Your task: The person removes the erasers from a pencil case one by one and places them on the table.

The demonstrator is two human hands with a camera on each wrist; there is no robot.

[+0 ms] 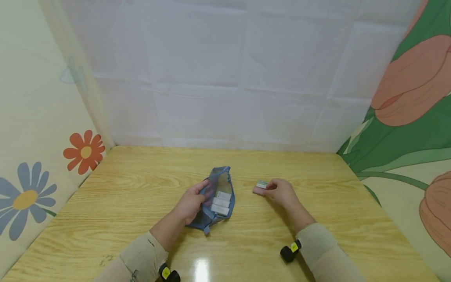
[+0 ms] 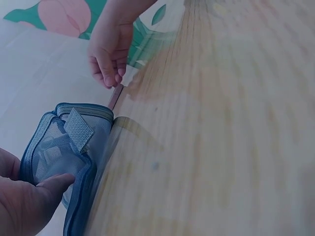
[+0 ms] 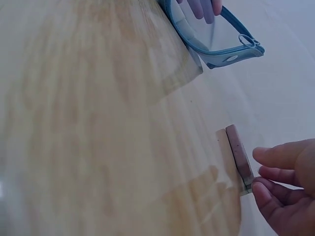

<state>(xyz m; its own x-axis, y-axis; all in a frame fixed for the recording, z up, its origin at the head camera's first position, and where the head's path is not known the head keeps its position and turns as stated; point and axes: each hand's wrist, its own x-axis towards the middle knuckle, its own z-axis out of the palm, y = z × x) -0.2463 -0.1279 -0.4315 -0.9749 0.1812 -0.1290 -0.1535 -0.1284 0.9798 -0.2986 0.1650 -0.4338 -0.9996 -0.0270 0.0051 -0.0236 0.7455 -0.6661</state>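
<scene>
A blue mesh zip pouch [image 1: 206, 219] stands tilted on the table with its mouth spread. Several small white boxes [image 1: 220, 203] show inside it. My left hand [image 1: 192, 201] grips the pouch by its left side; in the left wrist view the thumb [image 2: 61, 182] presses the mesh. Right of the pouch, a small flat box [image 1: 260, 190] with a pinkish side and a white and green face is on the table. Around its right end are the bent fingers of my right hand [image 3: 290, 182]. Whether they pinch it is unclear.
The wood-grain table [image 1: 127, 184] has a white sheet [image 1: 225, 78] hung along its back edge. Flower-patterned panels [image 1: 28, 199] border both sides. Black devices [image 1: 289, 253] are strapped to both wrists.
</scene>
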